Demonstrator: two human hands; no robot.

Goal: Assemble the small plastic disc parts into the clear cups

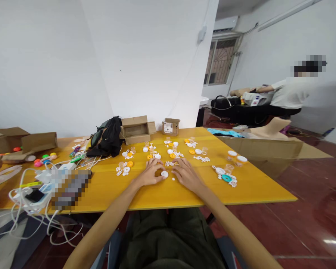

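My left hand [151, 172] is curled at a white round cap-like part [164, 174], with the thumb at its near edge. The contact of its other fingers is hard to make out. To the right, my right hand [184, 174] reaches over the table with bent, separated fingers; nothing shows in its grasp. A small white piece [173, 179] lies between the hands. Just beyond the fingertips are white openwork pieces [169, 163] and an orange ring-shaped part [172, 156]. A white disc [170, 151] sits beside that ring.
Clusters of similar parts are spread over the yellow table [162, 196], including a teal ring [226, 178] and lidded clear jars [241, 160]. Cardboard boxes [137, 130] and a black bag [108, 136] stand behind. Tangled cables [30, 186] lie left. Another person [289, 93] sits far right.
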